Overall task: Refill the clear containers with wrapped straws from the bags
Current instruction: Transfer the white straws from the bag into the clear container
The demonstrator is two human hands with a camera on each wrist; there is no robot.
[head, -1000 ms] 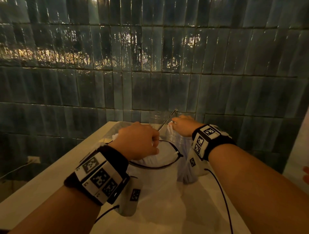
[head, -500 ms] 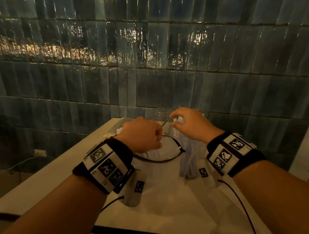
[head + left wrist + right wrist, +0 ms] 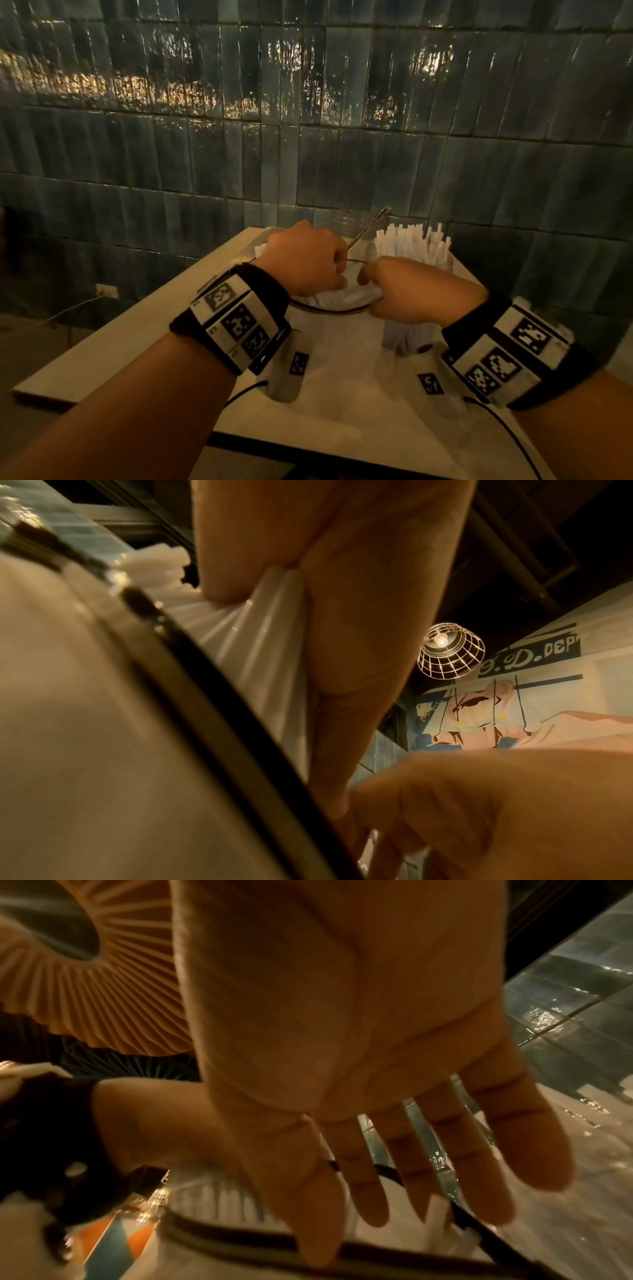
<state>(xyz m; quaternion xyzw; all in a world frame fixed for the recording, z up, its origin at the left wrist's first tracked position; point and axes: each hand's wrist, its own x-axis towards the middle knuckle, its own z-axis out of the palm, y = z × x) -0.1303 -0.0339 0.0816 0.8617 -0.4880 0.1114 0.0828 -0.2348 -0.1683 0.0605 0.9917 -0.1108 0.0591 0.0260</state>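
Note:
A white bag with a black-rimmed mouth (image 3: 329, 310) lies on the pale table (image 3: 120, 339). My left hand (image 3: 337, 274) is over that mouth, and its fingers (image 3: 359, 615) grip a bundle of white wrapped straws (image 3: 260, 631). My right hand (image 3: 370, 284) is beside it at the mouth. Its fingers (image 3: 428, 1164) are straight over the black rim (image 3: 240, 1240) and hold nothing. To the right stands a clear container (image 3: 407, 337) packed with upright wrapped straws (image 3: 411, 243).
A dark tiled wall (image 3: 308, 154) rises right behind the table. A thin metal rod (image 3: 368, 228) leans up behind my left hand. The table's left edge (image 3: 137, 308) drops to a floor with a wall socket (image 3: 106, 291) and cable.
My right hand has left the top of the straw container at the back right. It has come down and left to the bag's mouth. My left hand has kept its grip there.

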